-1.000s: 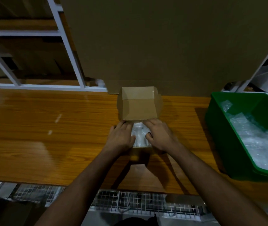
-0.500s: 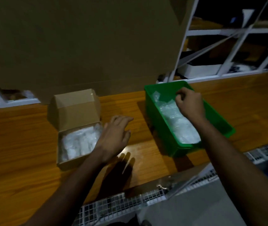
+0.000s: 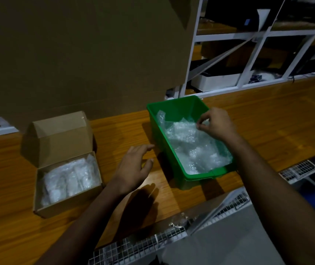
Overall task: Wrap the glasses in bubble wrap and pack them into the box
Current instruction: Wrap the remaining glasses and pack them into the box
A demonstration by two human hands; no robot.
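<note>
Bubble wrap (image 3: 195, 148) fills the green bin (image 3: 172, 109) under the right hand (image 3: 217, 124), which pinches its top edge. The left hand (image 3: 133, 166) hovers spread over the counter (image 3: 267, 121); to its left the box (image 3: 66, 203) holds wrapped bundles. Better to peel one sheet slowly, steadying the bin. No readable writing shows.

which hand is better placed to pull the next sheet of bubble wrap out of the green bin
Right. The right hand is already over the green bin, its fingers pinching the bubble wrap at its far edge. The left hand hovers open above the wooden table, between the bin and the cardboard box.
</note>
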